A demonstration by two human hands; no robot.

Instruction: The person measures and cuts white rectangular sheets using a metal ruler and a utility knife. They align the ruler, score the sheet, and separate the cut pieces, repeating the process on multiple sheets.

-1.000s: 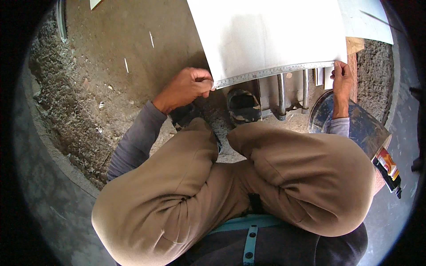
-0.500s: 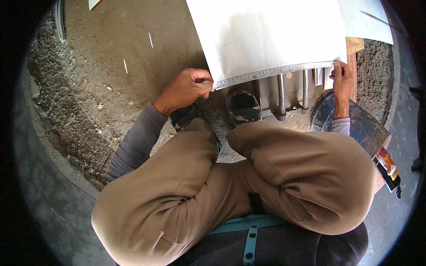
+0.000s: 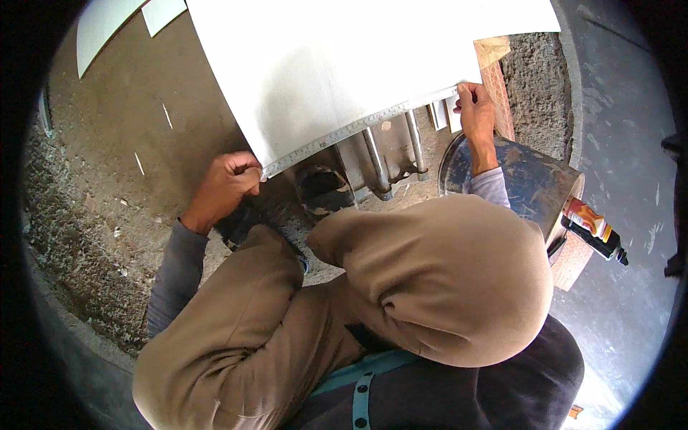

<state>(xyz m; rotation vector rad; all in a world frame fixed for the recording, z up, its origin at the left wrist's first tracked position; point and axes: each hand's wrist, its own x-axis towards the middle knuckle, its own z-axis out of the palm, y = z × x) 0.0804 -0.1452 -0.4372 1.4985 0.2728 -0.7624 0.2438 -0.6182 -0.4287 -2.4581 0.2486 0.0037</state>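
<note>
A large white board (image 3: 337,64) lies in front of me, its near edge running between my hands. Along that edge stretches a pale measuring tape (image 3: 351,129) with fine markings; no case shows. My left hand (image 3: 226,185) pinches its left end at the board's near left corner. At the near right corner, my right hand (image 3: 476,116) has thumb and fingers closed on the other end. Just below the edge, my dark shoes and a metal frame with round tubes (image 3: 376,158) are partly covered by the board.
A dark, dirt-smeared bucket (image 3: 519,172) lies by my right knee, with a black-nozzled tube (image 3: 591,233) beside its mouth. Reddish wood (image 3: 498,97) runs under the board's right side. White offcuts (image 3: 107,32) lie far left, rough rubble (image 3: 79,236) nearer.
My view has swung to the right, so everything appears shifted left and tilted. Both hands keep their grip on the tape at the board's corners.
</note>
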